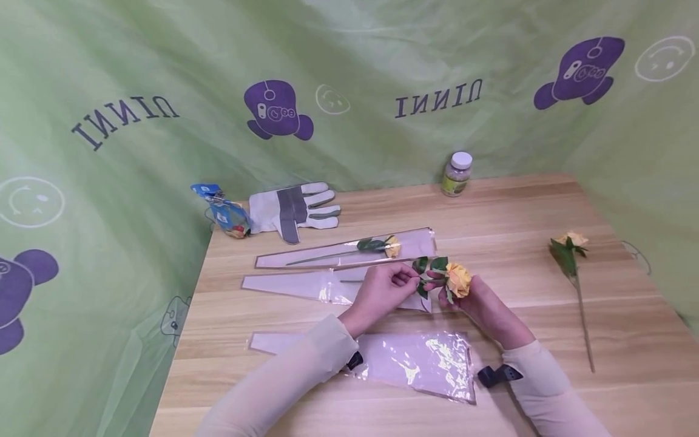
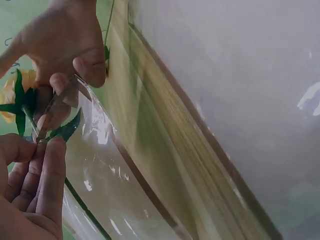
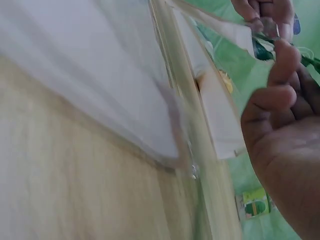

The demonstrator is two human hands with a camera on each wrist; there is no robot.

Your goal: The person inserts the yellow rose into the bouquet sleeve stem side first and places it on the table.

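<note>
A yellow artificial rose [image 1: 458,280] with green leaves lies partly in a clear, brown-edged flower sleeve [image 1: 295,284], its bloom outside the wide end. My left hand [image 1: 384,290] pinches the stem close to the leaves at the sleeve's edge; in the left wrist view the thumb and fingers [image 2: 50,165] meet there. Curled around the stem just below the bloom are the fingers of my right hand [image 1: 486,306]. Through the clear film, the left wrist view shows some of those right fingers [image 2: 59,112]. The right wrist view shows the right fingertips [image 3: 286,52] beside the leaves, the thumb apart.
Behind lies a sleeve [image 1: 322,252] with another yellow rose [image 1: 392,246] inside. A flat sleeve [image 1: 415,361] is nearest me. A loose rose [image 1: 570,243] lies at the right. Along the back are a work glove [image 1: 292,209], a blue packet [image 1: 228,215] and a white-capped bottle [image 1: 455,175].
</note>
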